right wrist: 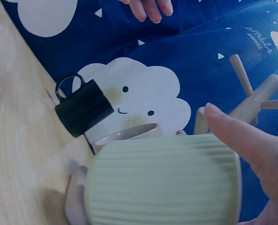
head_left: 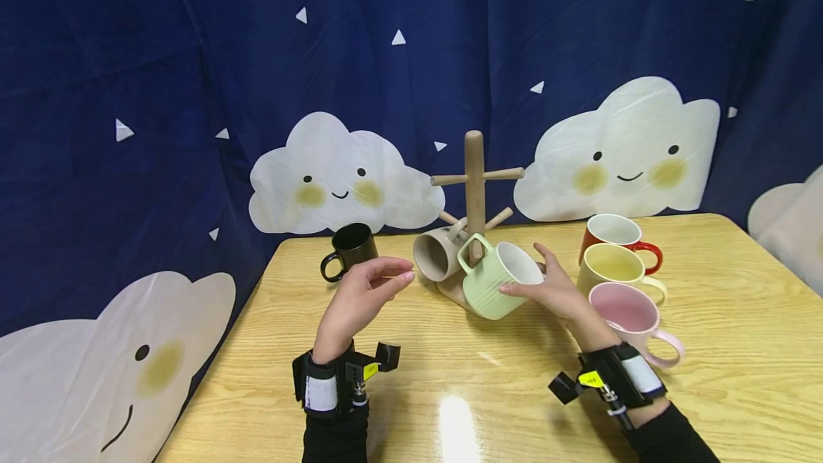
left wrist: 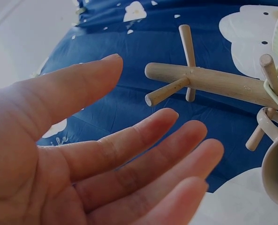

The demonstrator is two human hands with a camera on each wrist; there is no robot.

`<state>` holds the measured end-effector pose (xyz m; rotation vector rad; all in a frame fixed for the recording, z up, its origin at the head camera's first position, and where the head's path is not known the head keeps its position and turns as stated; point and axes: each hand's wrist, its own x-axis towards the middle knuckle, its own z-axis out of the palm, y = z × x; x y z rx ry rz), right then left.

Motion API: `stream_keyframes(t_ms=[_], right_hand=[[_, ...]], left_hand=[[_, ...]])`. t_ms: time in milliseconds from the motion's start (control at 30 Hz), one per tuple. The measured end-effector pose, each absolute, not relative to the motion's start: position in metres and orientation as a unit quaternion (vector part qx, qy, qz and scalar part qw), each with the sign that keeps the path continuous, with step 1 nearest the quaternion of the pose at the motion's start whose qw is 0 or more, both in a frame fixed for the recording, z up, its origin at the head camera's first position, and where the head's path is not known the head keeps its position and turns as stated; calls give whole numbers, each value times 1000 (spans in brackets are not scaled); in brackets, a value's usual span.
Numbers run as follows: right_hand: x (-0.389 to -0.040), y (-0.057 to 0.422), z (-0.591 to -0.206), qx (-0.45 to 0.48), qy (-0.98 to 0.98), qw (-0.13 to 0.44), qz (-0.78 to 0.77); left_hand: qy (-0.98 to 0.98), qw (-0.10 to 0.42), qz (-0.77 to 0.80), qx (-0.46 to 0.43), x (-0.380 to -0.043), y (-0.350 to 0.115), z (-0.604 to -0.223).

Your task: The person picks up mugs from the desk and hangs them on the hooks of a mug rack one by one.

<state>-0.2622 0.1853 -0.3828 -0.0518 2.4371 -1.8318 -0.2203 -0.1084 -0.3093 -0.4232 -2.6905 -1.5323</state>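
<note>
My right hand (head_left: 558, 293) holds a light green ribbed mug (head_left: 489, 288) by its rim side, the thumb on the outside. The mug is tilted in front of a wooden mug tree (head_left: 474, 191). In the left wrist view, its handle (left wrist: 271, 91) lies against a lower peg (left wrist: 269, 70) and seems to loop round it. A beige mug (head_left: 437, 254) hangs by its handle on another low peg, its mouth facing forward. To the left of the mug tree, my left hand (head_left: 365, 299) is raised with relaxed fingers and holds nothing.
A black mug (head_left: 355, 245) stands behind my left hand. On the right, red (head_left: 588, 240), yellow (head_left: 607, 274) and pink (head_left: 626, 313) mugs stand in a row on the wooden table (head_left: 411, 406). A dark blue curtain (head_left: 360, 63) with clouds hangs behind.
</note>
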Motion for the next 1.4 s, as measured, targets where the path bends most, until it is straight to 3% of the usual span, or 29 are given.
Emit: stream_keyframes(t_ms=[333,667,833,1000,1100,1267,1400], right_hand=[[-248,213,-348,15,734,-26,-679],[-244,226,-343,12,783,-49,-621],[-241,223,-346,-34,816,-124,-563],[-237,218,-348,-35,903,-223,-367],[-237,218,-348,-28,935,-209,-286],[-238,217,-346,-15,959,-136,-248],[-238,216,-347,-20,961,-133,-240]], left_hand=[[-863,15,-488,-133,-220,-110,-308],[-866,16,-482,-133,-221,-112,-309],[-877,32,-462,-129,-223,-110,-312],[-903,52,-412,-110,-225,-107,-315],[-917,59,-382,-100,-226,-105,-317],[-931,61,-347,-98,-228,-104,-320],[-935,53,-337,-96,-229,-104,-321]])
